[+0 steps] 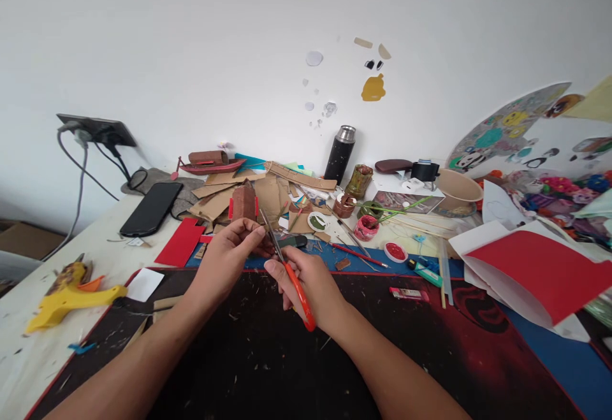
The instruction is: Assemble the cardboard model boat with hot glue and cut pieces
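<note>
My right hand point(310, 283) is wrapped round the orange handles of a pair of scissors point(299, 292). Their blades point up and away to the left, passing close by the fingertips of my left hand point(232, 251). That hand is closed, thumb against fingers; whatever it pinches is too small or too hidden to make out. Just beyond its knuckles is a brown-painted model piece point(245, 202) with red strips on its sides. Whether my left fingers touch this piece, I cannot tell. Both hands are above the near side of a dark mat point(268, 356).
A yellow glue gun point(71, 296) and a phone point(152, 208) lie at left. Cardboard scraps point(272, 194), a model boat point(213, 165), paint jars point(367, 227) and a black flask point(340, 155) crowd the back. Red paper point(540, 267) and a glue tube point(425, 273) are at right.
</note>
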`<action>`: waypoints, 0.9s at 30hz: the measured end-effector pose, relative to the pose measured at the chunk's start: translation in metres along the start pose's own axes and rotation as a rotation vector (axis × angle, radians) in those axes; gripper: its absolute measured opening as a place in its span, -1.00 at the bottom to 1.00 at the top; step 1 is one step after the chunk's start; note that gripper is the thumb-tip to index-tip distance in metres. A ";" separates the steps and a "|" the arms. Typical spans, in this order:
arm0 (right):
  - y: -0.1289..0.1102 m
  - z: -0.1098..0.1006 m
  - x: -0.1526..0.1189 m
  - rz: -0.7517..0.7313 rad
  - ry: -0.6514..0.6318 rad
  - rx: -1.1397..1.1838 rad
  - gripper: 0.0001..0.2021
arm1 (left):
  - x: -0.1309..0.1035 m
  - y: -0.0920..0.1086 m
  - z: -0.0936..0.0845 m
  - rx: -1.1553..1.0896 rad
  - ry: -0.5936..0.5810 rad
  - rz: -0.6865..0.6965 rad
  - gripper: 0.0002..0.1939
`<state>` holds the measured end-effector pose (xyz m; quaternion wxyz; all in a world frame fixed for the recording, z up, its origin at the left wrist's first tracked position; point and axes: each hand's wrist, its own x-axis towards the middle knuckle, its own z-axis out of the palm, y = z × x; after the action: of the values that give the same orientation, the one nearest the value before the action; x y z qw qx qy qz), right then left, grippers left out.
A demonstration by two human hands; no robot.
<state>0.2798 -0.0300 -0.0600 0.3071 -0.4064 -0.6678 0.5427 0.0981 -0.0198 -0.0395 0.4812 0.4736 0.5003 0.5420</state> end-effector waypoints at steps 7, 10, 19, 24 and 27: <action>-0.003 -0.001 -0.001 0.007 0.006 -0.011 -0.67 | 0.005 -0.006 -0.008 -0.184 0.131 -0.032 -0.46; -0.003 -0.002 0.000 0.012 0.012 -0.013 -0.68 | 0.007 -0.007 -0.011 -0.183 0.154 -0.028 -0.44; -0.005 -0.002 -0.001 0.014 0.016 -0.039 -0.69 | 0.006 -0.003 -0.008 -0.176 0.166 -0.027 -0.42; -0.003 -0.002 -0.001 0.015 0.018 -0.045 -0.70 | 0.004 -0.003 -0.007 -0.165 0.151 -0.041 -0.41; -0.003 -0.002 -0.001 0.002 0.018 -0.052 -0.71 | 0.003 -0.004 -0.006 -0.135 0.125 -0.032 -0.41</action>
<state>0.2811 -0.0303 -0.0564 0.3017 -0.4197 -0.6787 0.5218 0.0922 -0.0168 -0.0434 0.4885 0.3970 0.4994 0.5953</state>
